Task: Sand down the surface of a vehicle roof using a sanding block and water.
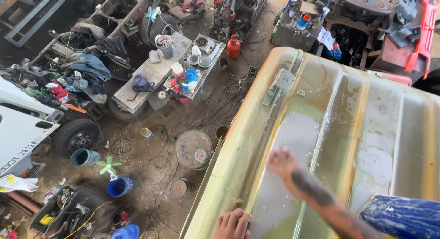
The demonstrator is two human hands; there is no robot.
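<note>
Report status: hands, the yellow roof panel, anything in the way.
Left hand flat on yellow ribbed roof panel, near edge. Right hand blurred, open, pressed on sanded grey patch. Metal bracket further up the panel; nothing between the hands.

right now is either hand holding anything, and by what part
Nothing is held. The left hand rests curled on the ribbed yellow-green vehicle roof near its edge; the right hand, blurred, lies flat on the wet panel.
</note>
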